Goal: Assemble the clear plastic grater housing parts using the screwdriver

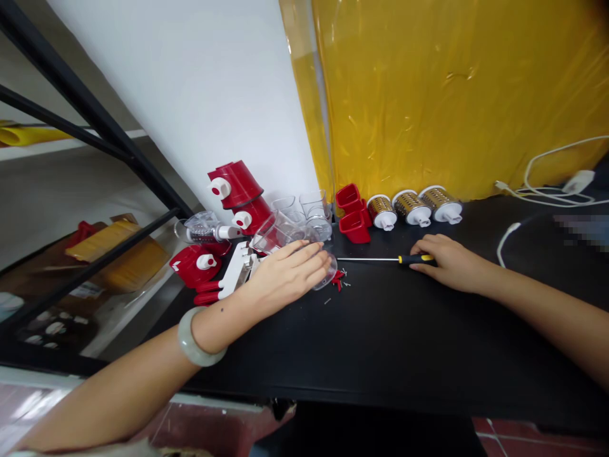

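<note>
My left hand [290, 270], a pale bangle at its wrist, is curved over a clear plastic container [328, 274] at the middle of the black table; its thumb is hidden. To the right, my right hand [440, 257] has its fingers closed round the black-and-yellow handle of a screwdriver [373, 259], whose shaft points left toward the container. Small red pieces and screws [339, 279] lie just beside the container. White-and-red handle parts [233, 276] are behind my left wrist.
Red housings [235, 184] with white knobs stack at the back left, near more clear containers [314, 206]. Red chutes [354, 225] and metal grater drums [412, 206] line the back. A white cable [547, 193] lies right. A black-framed shelf [90, 136] stands left.
</note>
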Demonstrator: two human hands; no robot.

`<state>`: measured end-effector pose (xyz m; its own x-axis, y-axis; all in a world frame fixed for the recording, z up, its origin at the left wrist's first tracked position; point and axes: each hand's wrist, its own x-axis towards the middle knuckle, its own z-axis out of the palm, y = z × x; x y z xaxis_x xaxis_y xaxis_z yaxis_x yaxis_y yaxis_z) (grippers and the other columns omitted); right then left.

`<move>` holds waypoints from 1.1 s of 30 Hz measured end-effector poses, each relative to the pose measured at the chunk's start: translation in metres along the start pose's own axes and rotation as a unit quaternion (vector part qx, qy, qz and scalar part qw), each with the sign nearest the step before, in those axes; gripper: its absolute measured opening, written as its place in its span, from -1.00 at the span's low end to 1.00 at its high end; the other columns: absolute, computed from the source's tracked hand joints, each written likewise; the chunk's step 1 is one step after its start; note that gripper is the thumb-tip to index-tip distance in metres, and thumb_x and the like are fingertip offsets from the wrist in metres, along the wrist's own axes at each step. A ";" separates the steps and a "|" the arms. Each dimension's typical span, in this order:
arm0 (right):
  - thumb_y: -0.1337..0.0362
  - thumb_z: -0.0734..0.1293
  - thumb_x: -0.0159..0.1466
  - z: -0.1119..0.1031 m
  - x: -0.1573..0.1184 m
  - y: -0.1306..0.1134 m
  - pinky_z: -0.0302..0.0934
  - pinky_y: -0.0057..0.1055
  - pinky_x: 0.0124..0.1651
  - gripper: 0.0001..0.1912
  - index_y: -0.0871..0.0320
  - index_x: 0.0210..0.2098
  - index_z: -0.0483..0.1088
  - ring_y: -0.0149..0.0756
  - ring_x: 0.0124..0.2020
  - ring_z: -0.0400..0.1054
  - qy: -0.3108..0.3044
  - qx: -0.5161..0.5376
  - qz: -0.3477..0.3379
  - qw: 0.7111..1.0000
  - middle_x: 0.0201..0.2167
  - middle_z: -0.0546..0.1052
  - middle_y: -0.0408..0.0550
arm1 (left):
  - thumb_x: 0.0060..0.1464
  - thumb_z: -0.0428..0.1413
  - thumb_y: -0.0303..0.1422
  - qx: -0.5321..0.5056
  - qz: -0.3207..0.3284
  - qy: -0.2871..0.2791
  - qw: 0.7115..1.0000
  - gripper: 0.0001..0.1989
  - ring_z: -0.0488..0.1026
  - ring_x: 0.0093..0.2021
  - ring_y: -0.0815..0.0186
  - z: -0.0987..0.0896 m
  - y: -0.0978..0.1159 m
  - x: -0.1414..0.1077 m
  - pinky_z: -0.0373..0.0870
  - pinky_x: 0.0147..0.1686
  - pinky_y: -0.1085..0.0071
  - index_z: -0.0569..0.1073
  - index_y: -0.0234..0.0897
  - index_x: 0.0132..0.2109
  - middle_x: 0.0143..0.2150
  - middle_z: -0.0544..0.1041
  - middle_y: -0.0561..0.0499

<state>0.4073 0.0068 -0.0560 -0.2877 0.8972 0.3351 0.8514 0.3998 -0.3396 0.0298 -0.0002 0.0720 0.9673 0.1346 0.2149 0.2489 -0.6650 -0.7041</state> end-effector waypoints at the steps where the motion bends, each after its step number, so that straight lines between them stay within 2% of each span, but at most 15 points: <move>1: 0.08 0.30 0.26 0.001 0.000 0.000 0.26 -0.10 -0.11 -0.79 0.07 -0.26 0.44 -0.04 -0.18 0.36 0.001 -0.004 0.002 1.000 -0.27 0.48 0.05 | 0.33 -0.08 -0.58 -0.002 0.001 -0.002 1.000 -0.66 0.49 0.16 0.20 0.000 -0.001 -0.001 0.35 0.16 0.24 0.44 -0.35 0.15 0.13 0.59 -0.02; 5: 0.03 0.36 0.22 -0.001 -0.001 -0.002 0.25 -0.05 -0.12 -0.75 0.05 -0.23 0.47 0.00 -0.16 0.36 0.003 -0.025 0.014 1.000 -0.23 0.48 0.05 | 0.33 -0.06 -0.55 -0.004 -0.031 -0.002 1.000 -0.66 0.49 0.16 0.15 0.001 -0.002 -0.005 0.37 0.15 0.20 0.43 -0.36 0.16 0.16 0.56 -0.11; 7: 0.00 0.39 0.21 -0.004 0.000 -0.010 0.24 -0.02 -0.11 -0.70 0.03 -0.17 0.48 0.02 -0.13 0.36 0.006 -0.046 -0.001 0.999 -0.18 0.48 0.04 | 0.33 -0.05 -0.55 -0.010 -0.041 0.001 0.999 -0.66 0.49 0.17 0.13 0.002 -0.003 -0.007 0.36 0.16 0.18 0.43 -0.37 0.17 0.17 0.55 -0.14; 12: 0.12 0.33 0.30 -0.013 0.010 -0.059 0.23 0.08 0.03 -0.70 0.07 -0.01 0.44 0.04 0.01 0.34 0.016 -0.070 -0.124 0.990 -0.03 0.47 0.10 | 0.33 -0.06 -0.54 -0.019 -0.048 0.004 0.999 -0.66 0.47 0.18 0.15 0.003 -0.005 -0.012 0.33 0.17 0.19 0.42 -0.37 0.18 0.18 0.54 -0.14; 14: 0.18 0.32 0.32 -0.011 0.017 -0.084 0.25 0.07 0.10 -0.64 0.10 0.09 0.39 0.03 0.09 0.33 0.004 -0.022 -0.162 0.987 0.05 0.44 0.13 | 0.33 -0.06 -0.54 -0.023 -0.050 0.007 0.998 -0.66 0.47 0.18 0.15 0.003 -0.006 -0.013 0.32 0.18 0.20 0.42 -0.37 0.18 0.18 0.54 -0.14; 17: 0.13 0.35 0.31 0.004 0.031 -0.117 0.21 0.03 0.27 -0.33 0.12 0.35 0.11 0.00 0.28 0.21 0.006 0.129 -0.164 0.978 0.28 0.27 0.20 | 0.34 -0.07 -0.54 -0.026 -0.052 0.019 0.998 -0.67 0.46 0.19 0.15 0.004 -0.006 -0.013 0.32 0.18 0.20 0.43 -0.38 0.16 0.18 0.55 -0.13; 20: 0.03 0.45 0.20 0.027 0.046 -0.138 0.31 -0.02 0.22 -0.10 0.06 0.40 0.01 0.00 0.32 0.18 0.005 0.301 -0.166 0.939 0.32 0.20 0.20 | 0.35 -0.07 -0.53 -0.026 -0.056 0.035 0.997 -0.70 0.45 0.20 0.14 0.004 -0.005 -0.011 0.34 0.16 0.22 0.45 -0.40 0.11 0.16 0.56 -0.14; 23: 0.02 0.51 0.13 0.046 0.058 -0.149 0.37 -0.01 0.17 -0.10 0.04 0.35 0.11 0.00 0.28 0.22 0.023 0.375 -0.161 0.913 0.27 0.25 0.17 | 0.35 -0.08 -0.52 -0.031 -0.066 0.037 0.997 -0.71 0.45 0.21 0.14 0.003 -0.004 -0.011 0.34 0.17 0.21 0.46 -0.40 0.07 0.16 0.55 -0.15; 28: 0.06 0.54 0.08 0.060 0.064 -0.160 0.37 0.04 0.16 -0.19 0.06 0.24 0.22 -0.02 0.17 0.33 0.060 0.412 -0.109 0.903 0.16 0.34 0.14 | 0.35 -0.09 -0.52 -0.039 -0.079 0.031 0.996 -0.71 0.45 0.21 0.10 0.001 -0.006 -0.015 0.35 0.18 0.16 0.47 -0.44 0.06 0.17 0.54 -0.21; 33: 0.11 0.54 0.07 0.066 0.061 -0.170 0.41 -0.03 0.12 -0.20 0.07 0.21 0.18 -0.02 0.21 0.31 0.050 0.487 -0.046 0.871 0.20 0.30 0.17 | 0.33 -0.07 -0.54 -0.064 -0.092 0.016 0.994 -0.71 0.42 0.25 0.06 0.001 -0.004 -0.014 0.37 0.19 0.11 0.46 -0.45 0.08 0.22 0.50 -0.26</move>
<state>0.2163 0.0058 -0.0359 -0.2543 0.8518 0.4581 0.0367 0.4818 -0.8755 0.0148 0.0015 0.0715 0.9033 0.2405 0.3552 0.4115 -0.7196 -0.5593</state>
